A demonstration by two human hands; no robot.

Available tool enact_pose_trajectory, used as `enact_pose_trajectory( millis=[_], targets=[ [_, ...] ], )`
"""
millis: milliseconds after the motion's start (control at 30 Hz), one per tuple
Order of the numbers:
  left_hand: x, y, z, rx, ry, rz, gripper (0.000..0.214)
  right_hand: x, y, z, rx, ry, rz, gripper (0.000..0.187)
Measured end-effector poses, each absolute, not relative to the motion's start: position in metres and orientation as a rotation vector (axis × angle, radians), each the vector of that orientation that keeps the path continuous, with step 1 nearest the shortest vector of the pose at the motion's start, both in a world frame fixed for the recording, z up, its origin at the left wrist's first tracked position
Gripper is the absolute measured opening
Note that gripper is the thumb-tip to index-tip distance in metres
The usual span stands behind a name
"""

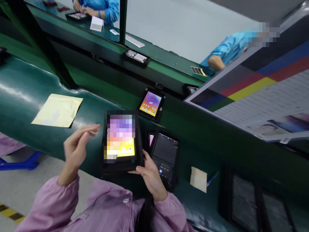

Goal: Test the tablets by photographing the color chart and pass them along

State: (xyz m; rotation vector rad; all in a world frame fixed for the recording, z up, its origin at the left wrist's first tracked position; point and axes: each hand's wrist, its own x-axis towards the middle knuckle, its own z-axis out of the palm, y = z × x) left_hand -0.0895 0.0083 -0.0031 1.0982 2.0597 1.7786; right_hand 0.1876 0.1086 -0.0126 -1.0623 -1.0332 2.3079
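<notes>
My right hand (152, 177) grips the lower right corner of a tablet (123, 148) in a black frame, thumb on its front edge. The tablet's screen is lit purple and yellow, partly blurred out. To the left of it, my left hand (78, 145) is raised with fingers stretched out, apart from the tablet and holding nothing. Just right of the held tablet, a second tablet (165, 149) with a dark screen lies on the green bench, partly covering another lit device. Beyond them rests a smaller lit tablet (151, 103) in a black tray.
A yellow paper sheet (58, 111) lies at left. At right are a small cream note (198, 179), a blue pen (212, 178) and dark tablets (243, 199). A colour-striped board (253, 87) juts in at upper right. Two co-workers in blue sleeves (112, 11) sit across the line.
</notes>
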Motion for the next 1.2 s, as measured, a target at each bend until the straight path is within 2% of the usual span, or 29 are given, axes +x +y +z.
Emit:
enact_pose_trajectory(
  millis=[100,233,300,400,600,1200],
  targets=[
    [-0.104,0.041,-0.037,1.153,2.198,1.594,0.037,0.181,0.094,-0.027,-1.108,-1.343,2.251,0.08],
    [-0.114,0.053,-0.071,1.189,2.352,1.433,0.04,0.183,0.105,-0.021,-1.186,-1.922,1.631,0.068],
    [-0.115,0.053,-0.079,1.207,2.385,1.41,0.041,0.174,0.116,-0.014,-1.177,-2.067,1.465,0.061],
    [-0.116,0.053,-0.083,1.235,2.409,1.389,0.04,0.142,0.132,-0.013,-1.132,-2.203,1.467,0.055],
    [-0.119,0.054,-0.085,1.295,2.421,1.358,0.038,0.081,0.155,-0.032,-1.245,-2.232,1.466,0.061],
    [-0.119,0.055,-0.088,1.291,2.472,1.359,0.04,0.064,0.178,-0.04,-1.279,-2.185,1.38,0.055]
  ],
)
